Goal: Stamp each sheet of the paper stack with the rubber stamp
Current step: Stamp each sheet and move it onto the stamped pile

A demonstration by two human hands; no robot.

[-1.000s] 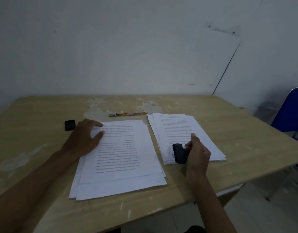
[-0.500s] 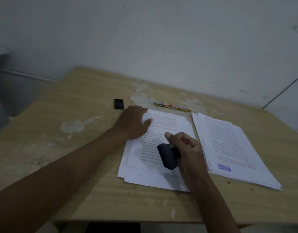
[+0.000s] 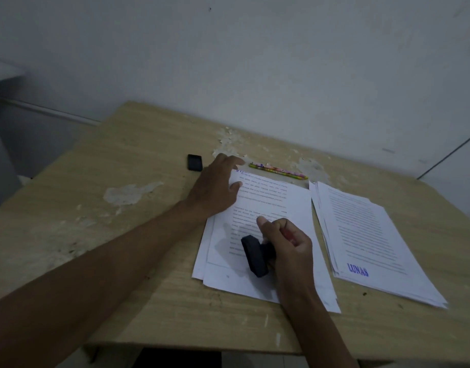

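Observation:
Two paper stacks lie on the wooden table (image 3: 138, 235). The left stack (image 3: 271, 203) shows printed text on its top sheet. My left hand (image 3: 218, 189) rests flat on its upper left corner, fingers spread. My right hand (image 3: 286, 248) grips the black rubber stamp (image 3: 255, 254) by its handle, with the stamp's base tilted just over the lower part of that sheet. The right stack (image 3: 366, 235) carries a blue "LUNAS" mark (image 3: 358, 269) near its lower left corner.
A small black rectangular object (image 3: 194, 162) lies on the table left of my left hand. A colourful pencil (image 3: 277, 171) lies beyond the left stack, near the wall. Patches of the table top are worn and peeling.
My right hand has carried the stamp from the right stack over to the left stack. The view has swung left. My left hand stays on the left stack.

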